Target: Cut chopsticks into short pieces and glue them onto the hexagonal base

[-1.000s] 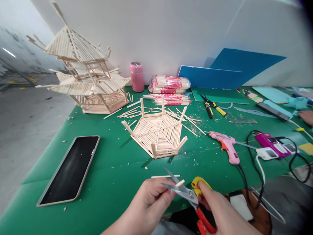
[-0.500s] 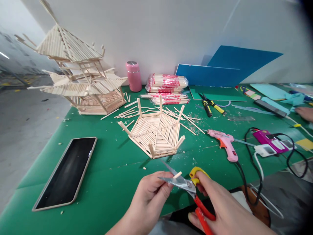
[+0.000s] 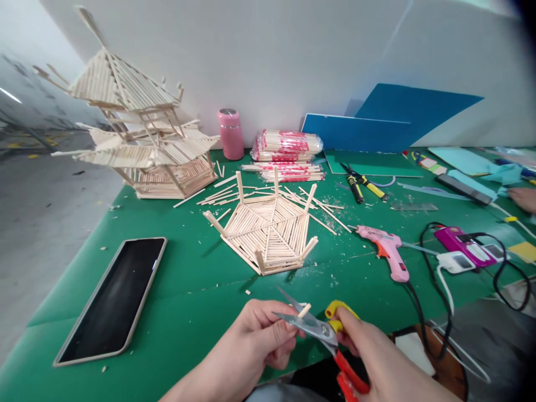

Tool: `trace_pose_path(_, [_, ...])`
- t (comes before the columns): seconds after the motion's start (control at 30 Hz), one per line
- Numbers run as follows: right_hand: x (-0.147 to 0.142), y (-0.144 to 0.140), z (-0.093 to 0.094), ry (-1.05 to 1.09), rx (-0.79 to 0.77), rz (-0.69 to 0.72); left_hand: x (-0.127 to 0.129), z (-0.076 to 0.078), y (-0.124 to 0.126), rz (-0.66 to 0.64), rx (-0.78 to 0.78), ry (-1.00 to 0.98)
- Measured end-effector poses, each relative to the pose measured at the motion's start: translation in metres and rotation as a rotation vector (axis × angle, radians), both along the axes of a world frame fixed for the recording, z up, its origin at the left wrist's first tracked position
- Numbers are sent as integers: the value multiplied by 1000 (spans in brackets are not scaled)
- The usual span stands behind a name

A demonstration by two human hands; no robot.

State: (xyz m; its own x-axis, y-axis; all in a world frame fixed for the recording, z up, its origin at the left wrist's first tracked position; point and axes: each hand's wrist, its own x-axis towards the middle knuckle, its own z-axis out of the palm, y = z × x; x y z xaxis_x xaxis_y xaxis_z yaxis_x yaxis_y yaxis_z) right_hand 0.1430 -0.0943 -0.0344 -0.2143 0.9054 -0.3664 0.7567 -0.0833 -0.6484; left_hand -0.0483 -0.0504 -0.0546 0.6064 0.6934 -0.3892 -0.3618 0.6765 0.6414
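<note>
My left hand [image 3: 262, 338] pinches a short wooden stick [image 3: 305, 310] between thumb and fingers. My right hand [image 3: 368, 352] grips a pair of scissors [image 3: 312, 325] with red and yellow handles. Their blades are spread, and the stick lies between them close to my left fingertips. Just beyond the blades stands a six-sided wooden stick base [image 3: 268, 231], with short upright posts at its corners. Loose wooden sticks [image 3: 220, 194] are scattered behind it. A tiered pagoda model [image 3: 138, 139] made of sticks rises at the back left.
A phone [image 3: 113, 301] lies at the left. A pink glue gun [image 3: 385, 248] and a purple power strip [image 3: 464, 243] with cables are at the right. Pliers [image 3: 362, 184], bagged sticks [image 3: 287, 146] and a pink flask [image 3: 231, 134] stand farther back. Another person's hand [image 3: 523, 198] shows at the right edge.
The view has shifted slightly. My left hand has turned a little, its fingers curling more under the stick. The scissors stay spread around the stick.
</note>
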Motion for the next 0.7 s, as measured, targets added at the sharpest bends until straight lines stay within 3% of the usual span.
trace_pose_path(0.17, [-1, 6, -4, 11, 36, 18, 5, -1, -4, 169, 540, 448])
trace_pose_path(0.27, [1, 3, -6, -53, 33, 2, 6, 1, -6, 219, 746, 497])
trace_pose_path(0.33, [4, -1, -8, -89, 9, -17, 5, 2, -6, 184, 672, 433])
trace_pose_path(0.5, [6, -6, -17, -6, 66, -4, 0, -3, -5, 16, 174, 133])
trace_pose_path(0.57, [5, -4, -21, 15, 75, -17, -2, -6, -6, -29, 93, 56])
trace_pose_path(0.7, [4, 0, -23, -1, 70, -42, -1, -4, -9, 9, 72, 65])
